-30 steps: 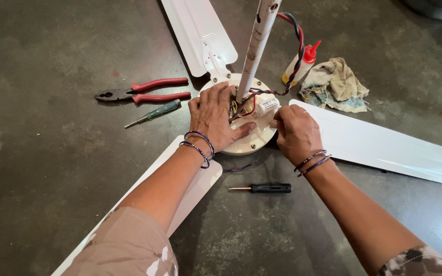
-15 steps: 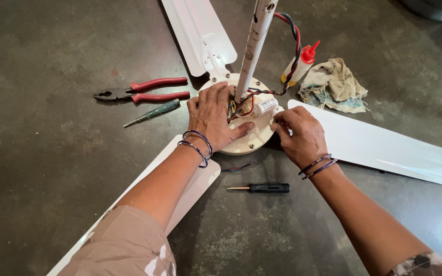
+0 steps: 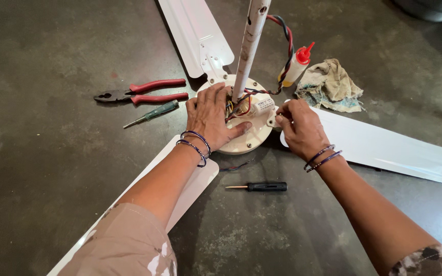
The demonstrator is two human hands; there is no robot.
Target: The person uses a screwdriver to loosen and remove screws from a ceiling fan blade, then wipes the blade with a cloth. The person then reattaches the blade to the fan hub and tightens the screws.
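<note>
A white ceiling fan [image 3: 384, 148] lies dismantled on the dark floor [image 3: 42, 61], three blades spread outward from its round motor hub [image 3: 249, 140], with the white downrod [image 3: 249, 41] rising from the hub centre and twisted red, black and blue wires [image 3: 285, 46] trailing beside it. The hub sits directly under and between both hands. The left hand [image 3: 212, 116] rests flat on the hub's left half, fingers spread and extended toward the wire bundle, thumb pointing right across the housing; it grips nothing. The right hand [image 3: 301, 128] is at the hub's right edge, where the right blade attaches, fingers curled and pinched at the blade bracket; whether a small part is held cannot be determined. Compared with one second ago, the right hand is turned more inward, fingertips closer to the bracket; the left hand is unchanged. Left of the hub lie red-handled pliers [image 3: 144, 92] and a green screwdriver [image 3: 152, 113]; a black-handled screwdriver [image 3: 262, 187] lies below, a red-capped bottle [image 3: 296, 64] and a rag [image 3: 331, 84] at upper right.
</note>
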